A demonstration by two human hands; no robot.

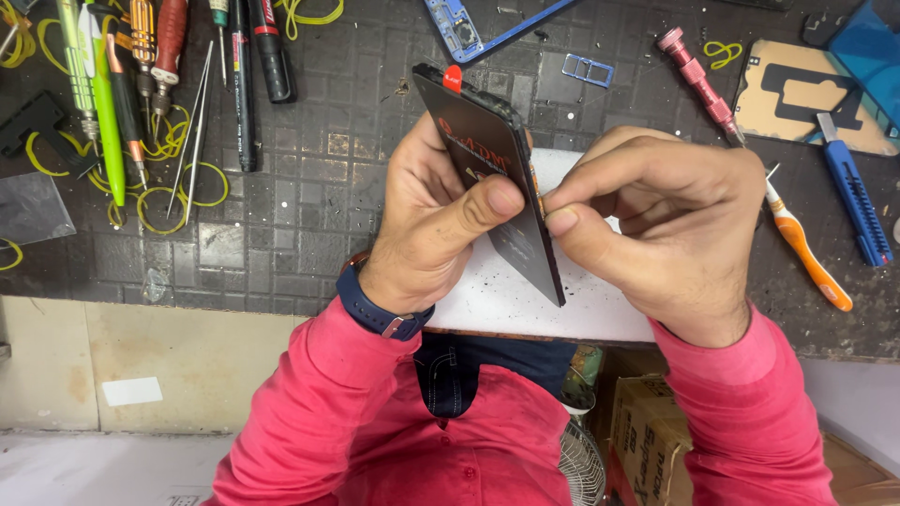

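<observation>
My left hand [433, 217] grips a black phone screen panel [480, 155], thumb pressed across its face. The panel is tilted on edge over a white sheet [525, 300], and a small red tab sticks out at its top end. My right hand [670, 220] pinches the panel's right edge between thumb and forefinger, where a thin orange strip shows. A blue watch sits on my left wrist, and both sleeves are pink.
A dark gridded mat [319, 187] covers the bench. Screwdrivers, tweezers and pens [169, 75] with yellow rubber bands lie at the upper left. A blue phone frame [469, 28], a pink screwdriver [698, 80], an orange-and-white tool [806, 248] and a blue knife [855, 201] lie to the right.
</observation>
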